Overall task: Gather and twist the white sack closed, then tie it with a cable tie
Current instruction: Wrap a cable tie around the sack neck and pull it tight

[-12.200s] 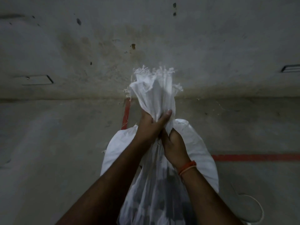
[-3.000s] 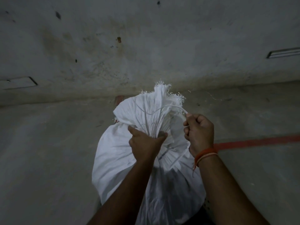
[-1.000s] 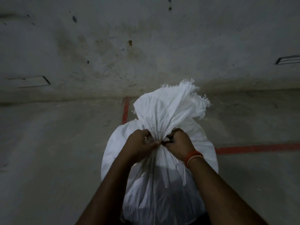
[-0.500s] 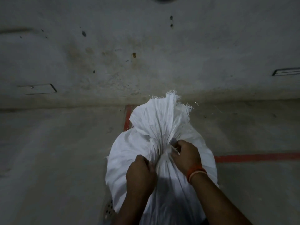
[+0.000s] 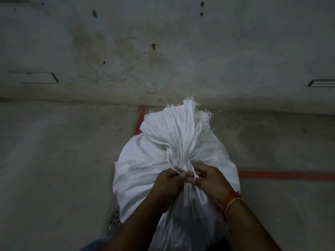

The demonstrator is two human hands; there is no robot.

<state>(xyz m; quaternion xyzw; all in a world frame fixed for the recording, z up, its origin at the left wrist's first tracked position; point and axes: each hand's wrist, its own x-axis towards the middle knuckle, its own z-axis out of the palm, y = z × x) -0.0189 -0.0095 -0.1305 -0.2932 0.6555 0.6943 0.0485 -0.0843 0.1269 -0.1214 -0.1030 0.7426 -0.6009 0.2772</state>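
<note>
- While both hands are bunched right at the neck of the white sack (image 5: 145,160), which stands on the concrete floor (image 5: 54,160) near the wall (image 5: 163,42), the job looks like feeding the cable tie (image 5: 170,158) through its own head.
- Left hand (image 5: 167,183) has its grip closed, pinching one thin white end of the tie; right hand (image 5: 208,180) is closed too, pinching the other end just beside it, fingertips nearly touching.
- My take on doing it well: keep the loop low on the gathered neck, under the frayed top, so it can't slide off. Line the tail up straight with the head before pushing, then pull snug while one hand keeps the twist from unwinding.
- Hard to see stuff: it's dim and a bit blurry, so I can't tell if the tail is already through the head. The far side of the loop is hidden behind the folds.
- Sack's bottom is cut off by the arms, and some perforated thing (image 5: 114,218) peeks out at its lower left, can't say what.
</note>
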